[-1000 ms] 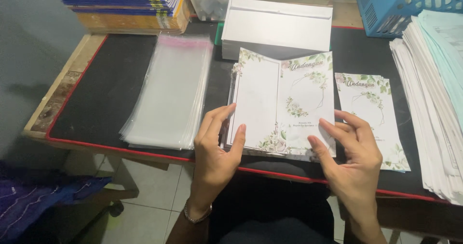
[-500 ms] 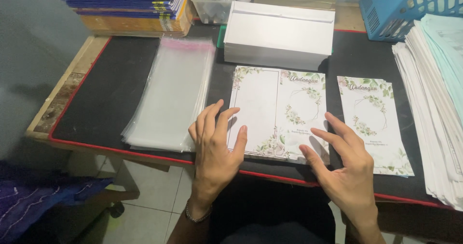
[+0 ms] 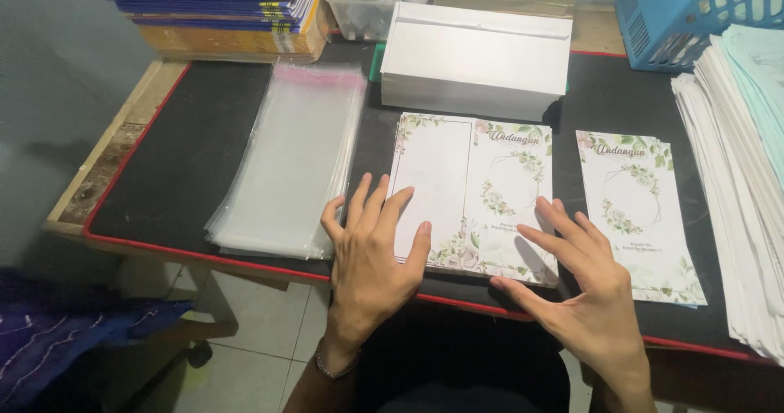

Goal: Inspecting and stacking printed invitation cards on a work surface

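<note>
Here, at a black-topped desk [image 3: 204,148] with a red edge, a person lays both hands flat over an opened floral card [image 3: 474,197], the landmark for everything around it. Far left of the card and behind it, a stack of books [image 3: 216,13] with blue and yellow spines sits at the desk's back corner. Just left of the card lies a pile of clear plastic sleeves [image 3: 290,164], long and glossy, a faint pink strip along the far end. The left hand [image 3: 371,258] rests with fingers spread on the card's left lower corner, thumb on the plain white panel, gripping nothing. The card itself lies unfolded at the front middle of the desk, white with green leaves and pale flowers, a ring-shaped wreath on its right panel. Behind it stands a block of white envelopes [image 3: 478,58]. The right hand [image 3: 584,286] is open too, fingertips pressing the card's right lower corner, holding nothing. Right of the card sits a stack of folded cards [image 3: 633,209] in the same print; further right, a tall heap of white paper [image 3: 735,184], and behind that a blue plastic basket [image 3: 694,13]. The card's near edge lies close to the desk's front edge, so a careless push could likely slide it off; sliding palms might crease or smudge it.
</note>
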